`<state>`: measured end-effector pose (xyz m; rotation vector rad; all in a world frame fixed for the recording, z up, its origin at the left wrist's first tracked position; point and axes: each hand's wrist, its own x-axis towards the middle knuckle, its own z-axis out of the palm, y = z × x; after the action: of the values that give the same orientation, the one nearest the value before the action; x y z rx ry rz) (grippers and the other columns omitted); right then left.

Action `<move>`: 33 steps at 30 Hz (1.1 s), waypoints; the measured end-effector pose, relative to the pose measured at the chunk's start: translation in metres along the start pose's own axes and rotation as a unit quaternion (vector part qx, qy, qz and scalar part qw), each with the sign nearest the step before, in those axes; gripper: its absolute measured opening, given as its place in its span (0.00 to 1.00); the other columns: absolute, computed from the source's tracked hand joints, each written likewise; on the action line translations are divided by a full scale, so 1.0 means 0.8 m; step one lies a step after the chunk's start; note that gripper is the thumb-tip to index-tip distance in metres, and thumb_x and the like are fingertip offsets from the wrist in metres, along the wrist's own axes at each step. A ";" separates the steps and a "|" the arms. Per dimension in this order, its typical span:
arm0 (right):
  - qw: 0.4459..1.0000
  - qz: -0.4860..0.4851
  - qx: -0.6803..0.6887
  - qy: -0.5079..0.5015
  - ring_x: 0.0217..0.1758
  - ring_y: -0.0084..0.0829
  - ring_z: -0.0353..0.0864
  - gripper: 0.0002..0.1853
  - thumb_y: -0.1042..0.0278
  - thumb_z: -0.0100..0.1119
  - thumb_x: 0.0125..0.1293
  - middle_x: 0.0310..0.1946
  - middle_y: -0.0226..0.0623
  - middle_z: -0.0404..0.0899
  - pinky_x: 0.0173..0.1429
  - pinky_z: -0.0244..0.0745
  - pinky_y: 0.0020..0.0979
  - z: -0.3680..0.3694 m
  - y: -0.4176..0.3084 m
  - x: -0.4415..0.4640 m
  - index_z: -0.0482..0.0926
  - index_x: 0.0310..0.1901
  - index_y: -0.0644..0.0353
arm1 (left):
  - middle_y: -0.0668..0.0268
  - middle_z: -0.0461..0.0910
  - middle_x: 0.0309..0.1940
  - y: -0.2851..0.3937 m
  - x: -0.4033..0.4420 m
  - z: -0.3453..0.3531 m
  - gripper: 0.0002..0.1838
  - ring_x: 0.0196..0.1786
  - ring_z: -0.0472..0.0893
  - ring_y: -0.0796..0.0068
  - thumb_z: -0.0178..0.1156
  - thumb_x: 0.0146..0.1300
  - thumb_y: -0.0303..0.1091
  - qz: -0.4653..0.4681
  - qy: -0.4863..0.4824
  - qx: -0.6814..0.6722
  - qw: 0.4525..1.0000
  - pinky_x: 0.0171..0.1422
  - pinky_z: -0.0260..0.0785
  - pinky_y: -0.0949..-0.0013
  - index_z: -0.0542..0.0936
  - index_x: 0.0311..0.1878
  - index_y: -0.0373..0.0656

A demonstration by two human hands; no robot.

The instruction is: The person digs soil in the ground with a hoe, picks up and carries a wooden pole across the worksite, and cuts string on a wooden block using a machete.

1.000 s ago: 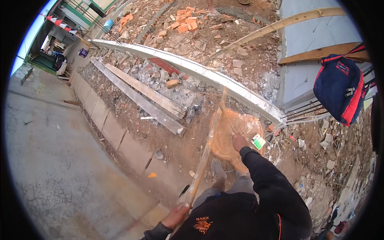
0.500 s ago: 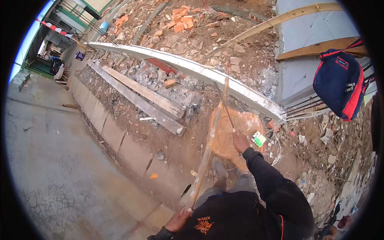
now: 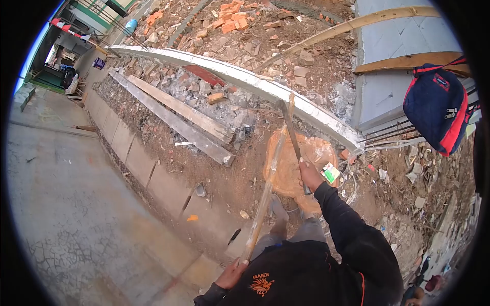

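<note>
My left hand (image 3: pixel 234 273) is closed around the near end of a long, slender wooden pole (image 3: pixel 265 199). The pole slants away from me across a wide tree stump (image 3: pixel 290 179), its far end reaching toward the white wall edge. In my right hand (image 3: pixel 309 176), closed over the stump, is the handle of a long dark blade with a hooked tip, like a machete (image 3: pixel 293 134). The blade lies close along the far part of the pole; whether they touch, I cannot tell. A small green and white packet (image 3: pixel 331 173) sits on the stump, right of my right hand.
Two long planks (image 3: pixel 173 116) lie on the rubble to the left. Beyond the stump runs a low white-topped wall (image 3: pixel 245 82). A navy and red bag (image 3: pixel 434 109) hangs at the right. Concrete paving (image 3: pixel 102 204) spreads at the left, and broken bricks (image 3: pixel 229 18) lie behind.
The machete has turned so its broad side and hooked tip show more, and its butt now shows below my right hand. The pole stays in my left hand, almost unmoved.
</note>
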<state>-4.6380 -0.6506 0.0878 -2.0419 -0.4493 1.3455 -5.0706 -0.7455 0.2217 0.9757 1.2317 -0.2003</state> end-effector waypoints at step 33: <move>0.963 0.140 0.146 -0.178 0.20 0.43 0.79 0.25 0.42 0.43 0.74 0.28 0.48 0.78 0.22 0.74 0.45 0.009 0.037 0.098 0.71 0.44 0.61 | 0.60 0.75 0.30 -0.028 0.014 0.011 0.25 0.35 0.73 0.72 0.48 0.75 0.53 0.014 0.052 0.079 0.995 0.43 0.68 0.64 0.73 0.45 0.34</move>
<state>-4.6135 -0.6230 0.0119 -1.6664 -0.1002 1.8449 -5.0738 -0.7608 0.2006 1.1521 1.3112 -0.2307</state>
